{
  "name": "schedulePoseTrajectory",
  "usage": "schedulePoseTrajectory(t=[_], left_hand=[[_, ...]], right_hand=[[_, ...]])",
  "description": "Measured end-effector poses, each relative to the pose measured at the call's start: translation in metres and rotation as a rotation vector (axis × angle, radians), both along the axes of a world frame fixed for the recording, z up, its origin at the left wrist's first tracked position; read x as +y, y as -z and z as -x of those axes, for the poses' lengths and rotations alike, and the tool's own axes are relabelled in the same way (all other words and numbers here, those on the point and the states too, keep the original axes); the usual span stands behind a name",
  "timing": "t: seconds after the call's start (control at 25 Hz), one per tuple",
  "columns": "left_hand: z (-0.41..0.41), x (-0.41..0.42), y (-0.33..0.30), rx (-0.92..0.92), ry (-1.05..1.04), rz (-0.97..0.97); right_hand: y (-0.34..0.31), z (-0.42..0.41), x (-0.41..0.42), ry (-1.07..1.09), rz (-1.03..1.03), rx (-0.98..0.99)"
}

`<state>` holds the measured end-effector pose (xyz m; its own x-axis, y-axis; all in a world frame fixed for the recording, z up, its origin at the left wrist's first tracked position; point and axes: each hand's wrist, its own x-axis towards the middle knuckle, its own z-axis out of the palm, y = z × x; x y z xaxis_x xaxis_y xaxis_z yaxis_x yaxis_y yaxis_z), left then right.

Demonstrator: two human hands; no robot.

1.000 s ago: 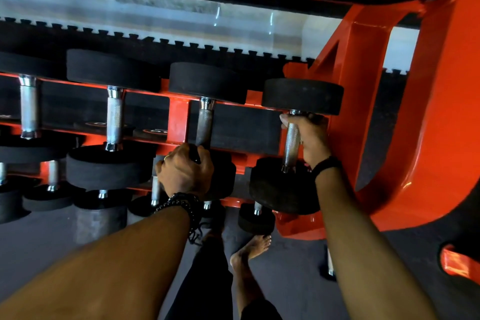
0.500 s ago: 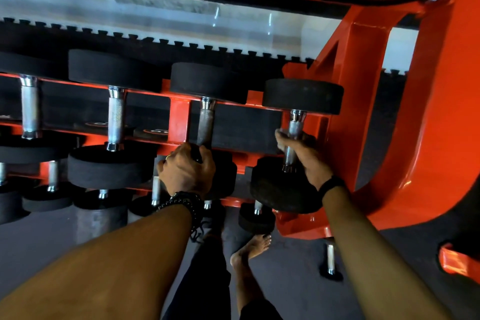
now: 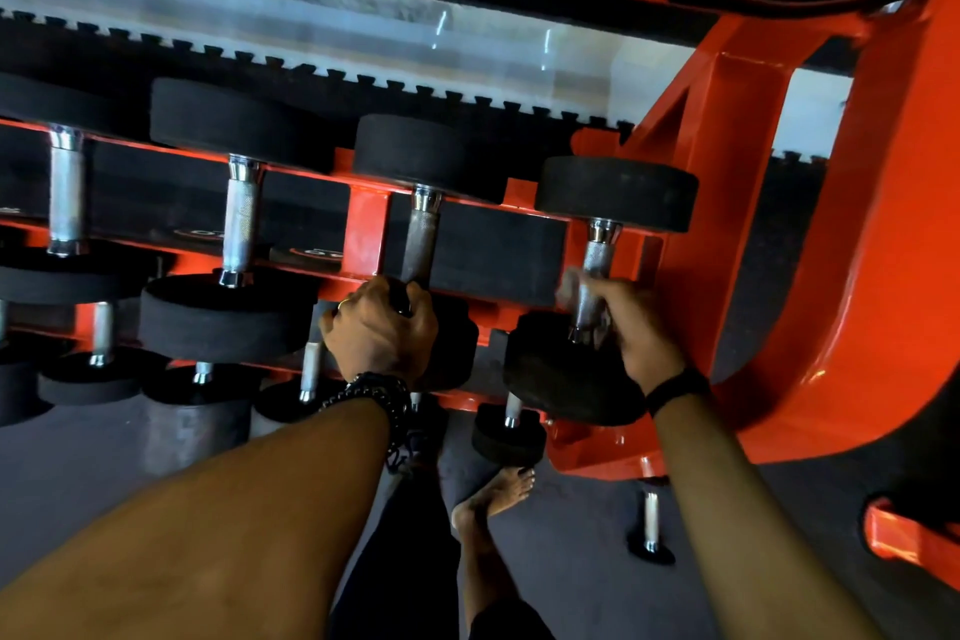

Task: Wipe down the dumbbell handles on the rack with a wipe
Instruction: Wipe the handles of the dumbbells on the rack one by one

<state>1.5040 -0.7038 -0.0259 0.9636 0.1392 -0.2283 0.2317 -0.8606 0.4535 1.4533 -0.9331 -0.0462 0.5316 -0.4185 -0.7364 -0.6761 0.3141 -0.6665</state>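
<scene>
Dumbbell handle [image 3: 593, 282] — right hand [image 3: 631, 327] gripping lower than before, left hand [image 3: 382, 330] clasping neighbouring dumbbell [image 3: 425, 244]

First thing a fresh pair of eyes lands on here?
The bright orange rack fills the right side and runs leftward as shelves of black dumbbells. Mid-frame, the right hand grips the chrome handle of the rightmost dumbbell near its lower end, something pale and blurred at the fingers; the left hand holds the next dumbbell's handle.
</scene>
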Motion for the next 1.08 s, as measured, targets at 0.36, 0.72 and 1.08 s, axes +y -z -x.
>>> schedulePoseTrajectory(t=[0.36,0.72,1.08], left_hand=[[0.0,0.0,-0.002,-0.018,-0.004,0.007],[0.001,0.0,0.002,-0.024,-0.014,0.036],[0.001,0.001,0.005,-0.036,-0.009,0.016]], right_hand=[[0.001,0.003,-0.005,-0.021,0.074,0.043],[0.003,0.01,-0.012,-0.224,0.013,0.046],[0.012,0.028,0.01,-0.252,0.715,-0.035]])
